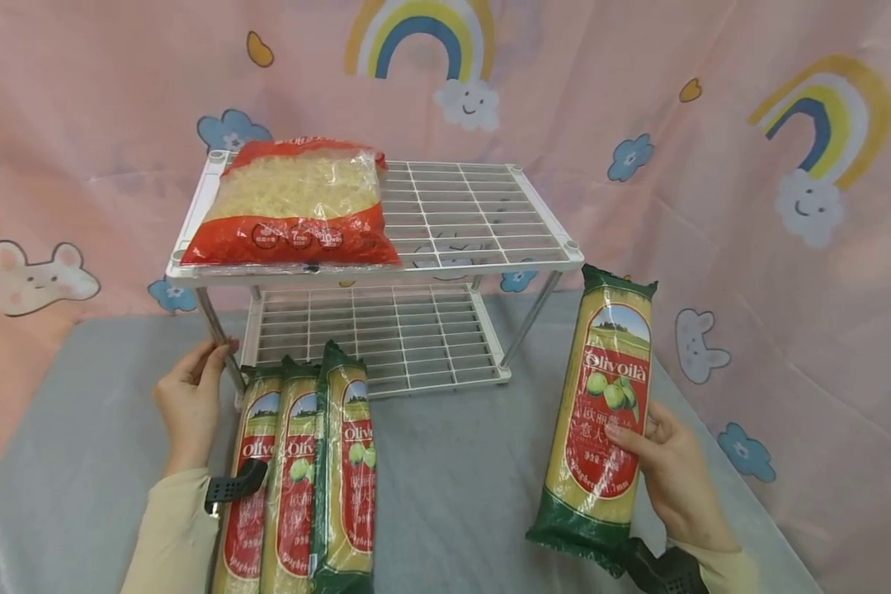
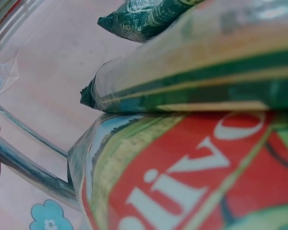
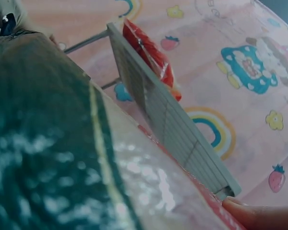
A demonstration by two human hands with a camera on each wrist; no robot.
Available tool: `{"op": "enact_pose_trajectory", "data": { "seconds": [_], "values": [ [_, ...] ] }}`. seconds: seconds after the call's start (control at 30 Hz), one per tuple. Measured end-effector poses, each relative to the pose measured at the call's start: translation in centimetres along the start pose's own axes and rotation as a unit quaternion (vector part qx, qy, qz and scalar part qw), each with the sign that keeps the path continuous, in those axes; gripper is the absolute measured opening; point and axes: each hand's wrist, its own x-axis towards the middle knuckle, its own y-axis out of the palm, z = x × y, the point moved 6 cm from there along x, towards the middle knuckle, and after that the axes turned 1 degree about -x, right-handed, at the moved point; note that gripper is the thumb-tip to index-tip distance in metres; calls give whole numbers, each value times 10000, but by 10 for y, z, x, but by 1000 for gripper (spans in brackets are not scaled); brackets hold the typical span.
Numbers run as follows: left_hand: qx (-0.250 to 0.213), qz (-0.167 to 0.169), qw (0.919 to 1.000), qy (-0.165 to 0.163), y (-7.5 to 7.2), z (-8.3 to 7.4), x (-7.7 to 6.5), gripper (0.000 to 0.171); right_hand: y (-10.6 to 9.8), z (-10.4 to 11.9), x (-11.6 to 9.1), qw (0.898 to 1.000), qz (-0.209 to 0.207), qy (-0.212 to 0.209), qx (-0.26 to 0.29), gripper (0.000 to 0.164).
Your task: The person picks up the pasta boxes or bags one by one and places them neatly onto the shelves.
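Note:
My right hand (image 1: 676,466) grips a pack of spaghetti (image 1: 601,412) with a green-and-red wrapper, thumb across its front, held upright to the right of a white two-tier wire rack (image 1: 483,214). At the rack's front left, the fingers of my left hand (image 1: 193,400) pinch a metal leg (image 1: 211,318). Three more spaghetti packs (image 1: 289,470) stand side by side, leaning at the front left of the lower shelf, just right of my left wrist. In the left wrist view, one pack (image 2: 182,177) fills much of the picture, close to the leg.
A red bag of pasta (image 1: 297,206) lies on the left half of the upper shelf. Under the rack spreads a grey cloth (image 1: 445,487). Behind it hangs a pink curtain (image 1: 564,74) printed with rainbows and clouds.

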Motion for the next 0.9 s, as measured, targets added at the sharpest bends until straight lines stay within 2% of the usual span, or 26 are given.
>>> {"op": "enact_pose_trajectory", "data": {
  "seconds": [0.57,0.77,0.9],
  "values": [
    [15,-13,10000,-7,-4,-1,-3,26,2,53,11,9981,183,-591,-2,38],
    [49,-15,10000,-61,-3,-1,-4,28,9,69,14,9980,250,-578,-43,51],
    [75,10,10000,19,-1,-3,-3,28,14,79,14,9974,326,-625,-131,58]
  ]
}}
